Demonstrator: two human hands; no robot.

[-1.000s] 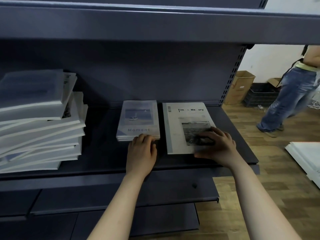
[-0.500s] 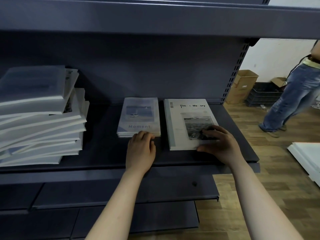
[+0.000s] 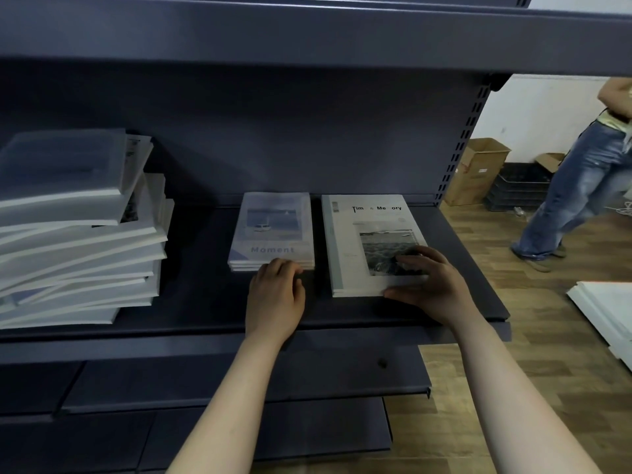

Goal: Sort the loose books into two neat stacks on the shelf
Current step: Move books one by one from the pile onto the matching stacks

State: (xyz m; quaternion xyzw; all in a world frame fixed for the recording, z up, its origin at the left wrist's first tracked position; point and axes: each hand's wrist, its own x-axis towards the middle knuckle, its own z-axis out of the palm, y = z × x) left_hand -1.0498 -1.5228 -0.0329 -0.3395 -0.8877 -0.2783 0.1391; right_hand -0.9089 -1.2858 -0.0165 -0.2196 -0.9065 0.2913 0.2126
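Observation:
On the dark shelf (image 3: 191, 302) lie two low stacks side by side. The small stack has a "Moment" book (image 3: 273, 227) on top. My left hand (image 3: 275, 292) rests with bent fingers against its front edge. Right of it lies a larger "Time & Memory" book (image 3: 345, 241). My right hand (image 3: 431, 285) presses on its cover near the front right corner, thumb along the front edge. At the shelf's left end stands a tall, uneven pile of several loose white books (image 3: 78, 234), fanned at different angles.
Another shelf (image 3: 307, 32) hangs close overhead and a lower shelf (image 3: 239, 378) juts out below. Off to the right, a person in jeans (image 3: 581, 186) stands on the wood floor near a cardboard box (image 3: 478, 169). White panels (image 3: 605, 309) lie on the floor.
My right hand slid from the middle of the large book's cover toward its front right corner, and the book sits slightly deeper on the shelf. The left hand barely moved. The person behind stepped right.

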